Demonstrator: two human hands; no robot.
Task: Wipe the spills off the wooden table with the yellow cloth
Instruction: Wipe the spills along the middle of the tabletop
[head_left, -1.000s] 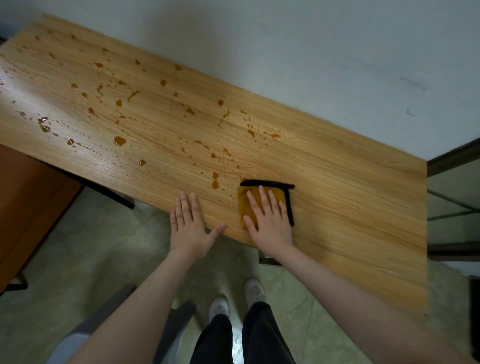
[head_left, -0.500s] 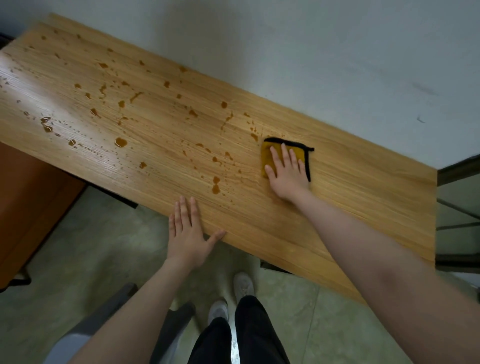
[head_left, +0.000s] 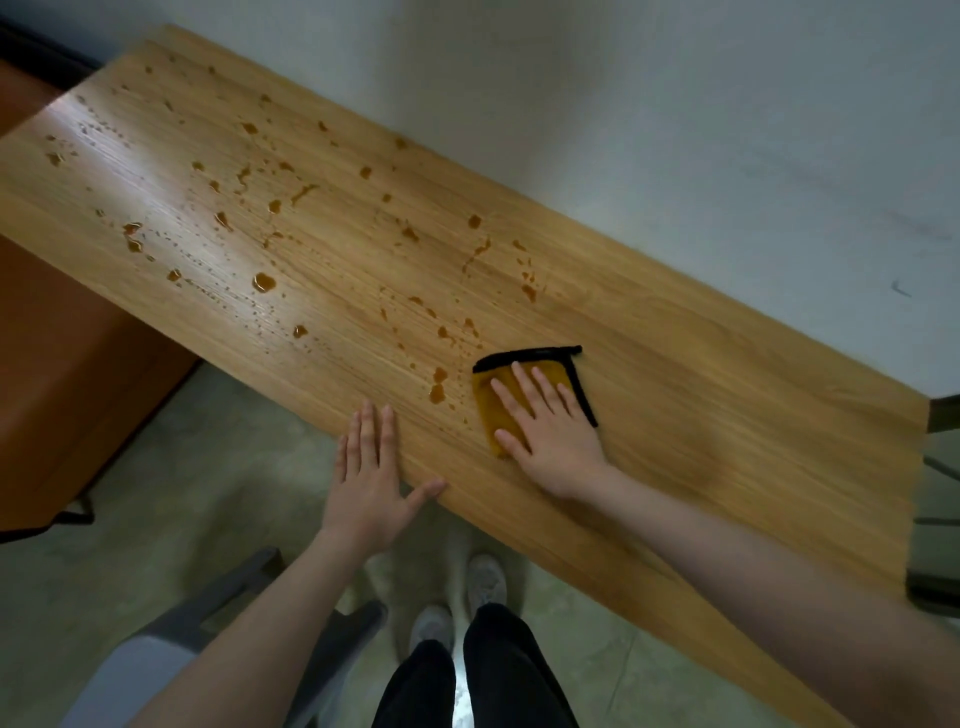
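A long wooden table (head_left: 701, 395) runs along a pale wall. Brown spills (head_left: 264, 281) dot its left and middle parts, with two drops (head_left: 438, 384) just left of the cloth. The yellow cloth (head_left: 498, 410), folded and edged in black, lies flat near the table's front edge. My right hand (head_left: 550, 421) presses flat on top of it, fingers spread and pointing away from me. My left hand (head_left: 371, 483) rests flat at the front edge of the table, thumb out, holding nothing. The stretch of wood to the right of the cloth shows no drops.
A grey chair (head_left: 208, 613) stands at my lower left beside my legs and white shoes (head_left: 485, 582). A reddish-brown cabinet (head_left: 62, 374) sits under the table's left end. A dark frame (head_left: 940, 467) meets the table's right end.
My right hand has drawn the cloth back from the far side of the table to the front edge, as it was a second ago. The left hand has stayed at the edge.
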